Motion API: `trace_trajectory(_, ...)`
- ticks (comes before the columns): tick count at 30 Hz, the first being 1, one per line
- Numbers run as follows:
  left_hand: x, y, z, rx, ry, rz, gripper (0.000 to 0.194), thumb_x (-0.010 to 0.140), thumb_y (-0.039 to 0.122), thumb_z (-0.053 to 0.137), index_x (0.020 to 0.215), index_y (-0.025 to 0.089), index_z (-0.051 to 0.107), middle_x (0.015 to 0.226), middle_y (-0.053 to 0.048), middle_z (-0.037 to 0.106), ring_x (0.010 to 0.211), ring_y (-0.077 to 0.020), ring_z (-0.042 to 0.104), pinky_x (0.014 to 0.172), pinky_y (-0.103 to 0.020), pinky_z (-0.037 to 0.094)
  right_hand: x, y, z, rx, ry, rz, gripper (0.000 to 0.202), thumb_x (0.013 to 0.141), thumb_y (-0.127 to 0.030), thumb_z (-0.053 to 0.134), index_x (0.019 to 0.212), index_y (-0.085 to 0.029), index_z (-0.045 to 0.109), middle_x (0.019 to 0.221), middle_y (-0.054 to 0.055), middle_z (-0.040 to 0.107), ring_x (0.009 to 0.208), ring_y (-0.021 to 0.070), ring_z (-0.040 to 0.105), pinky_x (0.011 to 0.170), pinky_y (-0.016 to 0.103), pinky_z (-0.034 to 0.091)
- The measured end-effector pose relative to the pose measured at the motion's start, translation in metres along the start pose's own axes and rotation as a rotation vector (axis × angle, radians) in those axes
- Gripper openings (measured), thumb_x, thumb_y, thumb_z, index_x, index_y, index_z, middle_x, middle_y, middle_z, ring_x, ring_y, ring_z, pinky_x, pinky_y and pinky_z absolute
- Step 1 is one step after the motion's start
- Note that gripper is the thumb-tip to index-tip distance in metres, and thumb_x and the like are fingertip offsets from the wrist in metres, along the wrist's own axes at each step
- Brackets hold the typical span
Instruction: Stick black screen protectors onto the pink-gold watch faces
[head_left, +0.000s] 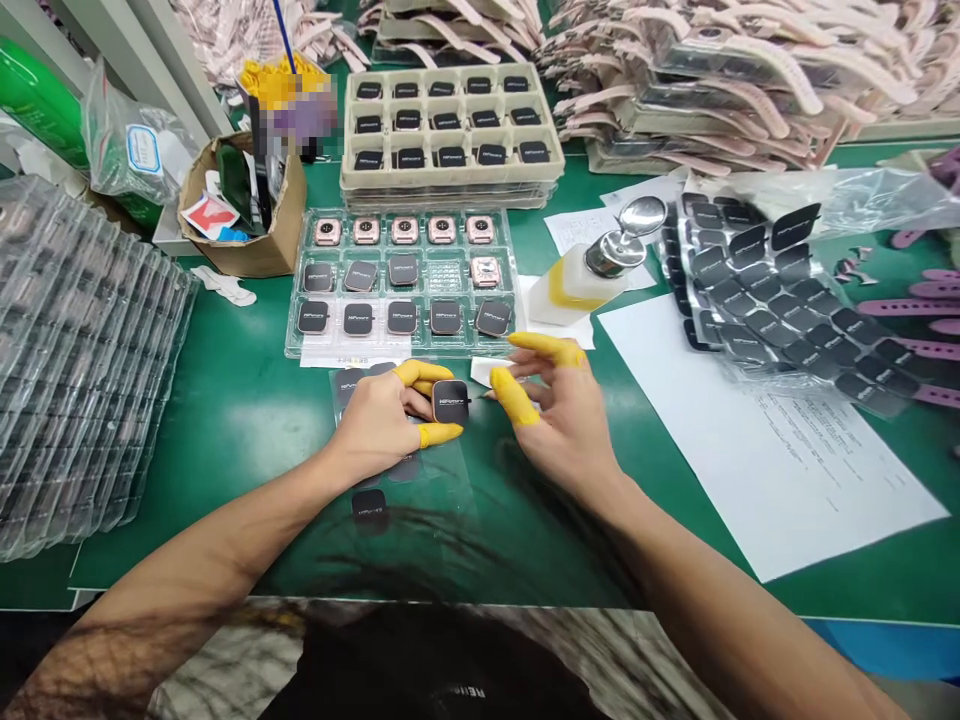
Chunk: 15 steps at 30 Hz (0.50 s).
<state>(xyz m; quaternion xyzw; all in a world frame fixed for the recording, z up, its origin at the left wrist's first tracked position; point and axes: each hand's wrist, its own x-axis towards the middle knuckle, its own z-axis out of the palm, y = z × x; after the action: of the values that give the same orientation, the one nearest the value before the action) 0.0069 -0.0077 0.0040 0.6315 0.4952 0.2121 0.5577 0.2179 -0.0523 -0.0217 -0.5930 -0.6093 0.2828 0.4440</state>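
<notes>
A green counter (pixel 240 400) is full of trays and bags. Near the middle of the counter, the left hand (pixel 379 425) pinches a small square watch case (pixel 450 401) between two fingers with yellow rubber tips. The right hand (pixel 559 410) is just beside the case, fingers spread and holding nothing, one yellow fingertip (pixel 514 397) close to the case. Behind the hands lies a clear tray (pixel 402 345) of more watch cases. A white paper sheet (pixel 757 470) lies toward the right edge. Clear empty trays (pixel 75 360) are stacked at the left edge.
</notes>
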Motion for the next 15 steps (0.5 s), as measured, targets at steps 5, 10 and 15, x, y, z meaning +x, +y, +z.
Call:
trace_trajectory(5,0.002,-0.002,-0.002,-0.173,-0.023,-0.053,0.064,0.059,0.025,0.097,0.118,0.018,0.074,0.08,-0.001,0.079,0.08,-0.0222,0.077,0.078,-0.032,0.06,-0.004,0.008,-0.005,-0.456,-0.268,-0.589,0.048,0.094,-0.056,0.069,0.14,-0.043,0.064,0.16,0.012,0.048,0.145,0.0407,0.049,0.113,0.066,0.05)
trace_trajectory(10,-0.001,-0.002,-0.002,-0.426,0.027,-0.099,0.071,0.047,0.016,0.103,0.11,0.019,0.072,0.087,0.0,0.078,0.078,-0.0171,0.074,0.084,-0.031,0.063,-0.011,0.005,0.0,-0.59,0.018,-0.417,0.036,0.101,-0.031,0.061,0.134,-0.022,0.069,0.147,0.023,0.064,0.133,0.0417,0.061,0.102,0.064,0.054)
trace_trajectory(15,0.016,0.008,-0.021,-0.441,0.13,0.074,0.067,0.058,0.039,0.101,0.115,0.023,0.07,0.122,-0.008,0.075,0.101,-0.0228,0.075,0.099,-0.042,0.061,-0.021,-0.006,0.015,-0.376,-0.29,-0.639,0.044,0.1,-0.046,0.062,0.14,-0.026,0.066,0.139,0.017,0.073,0.125,0.033,0.071,0.1,0.054,0.062)
